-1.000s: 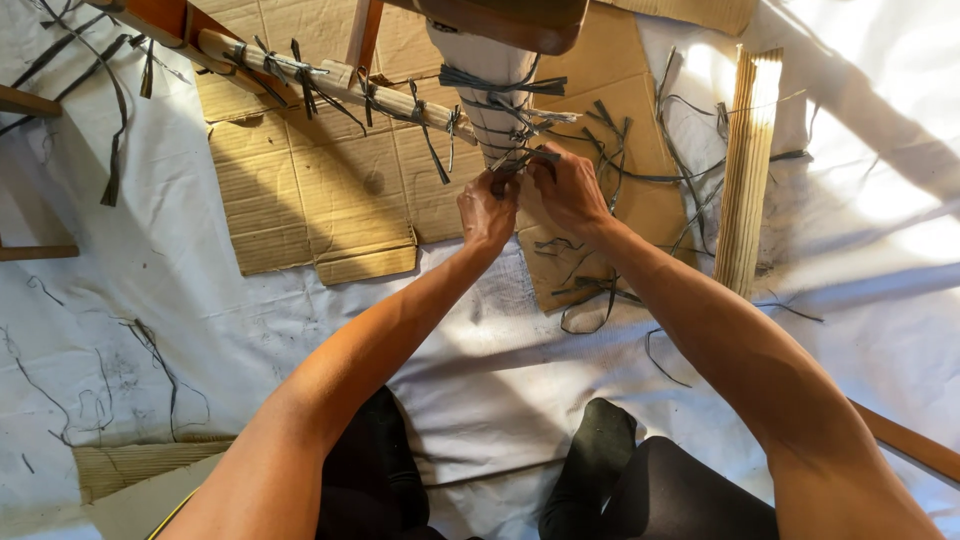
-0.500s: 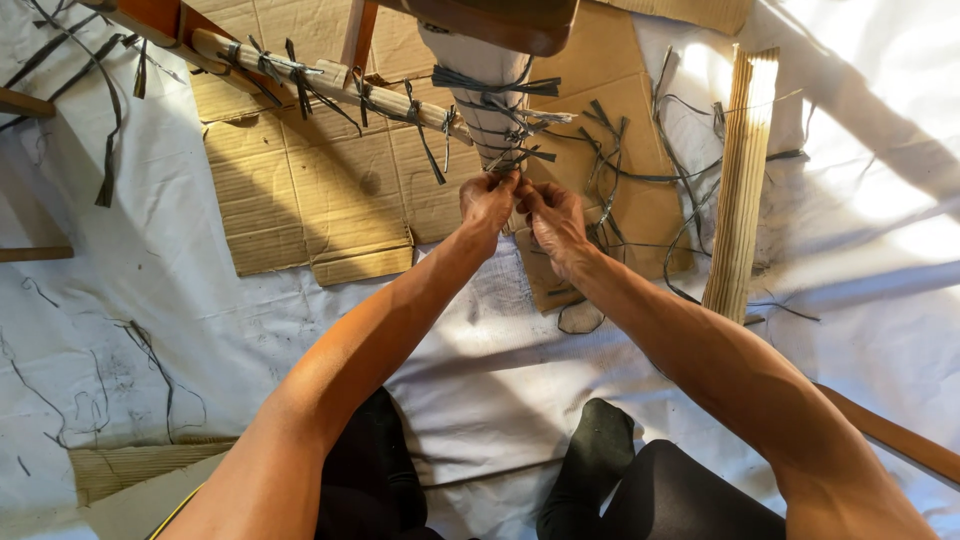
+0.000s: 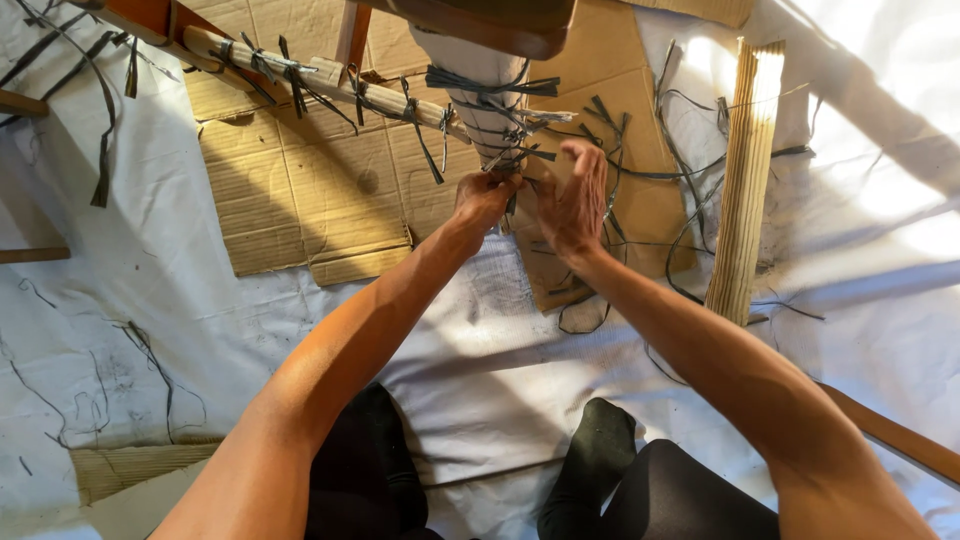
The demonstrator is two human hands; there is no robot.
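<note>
brown cardboard [image 3: 300,190] beside left hand [image 3: 483,197]

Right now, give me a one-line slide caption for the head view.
Left hand and right hand work dark strips at a padded frame joint above cardboard.

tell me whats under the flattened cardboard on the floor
The cardboard lies on a white sheet that shows all around its edges. What is beneath the sheet, and directly under the cardboard's middle, is covered and cannot be seen.
</note>
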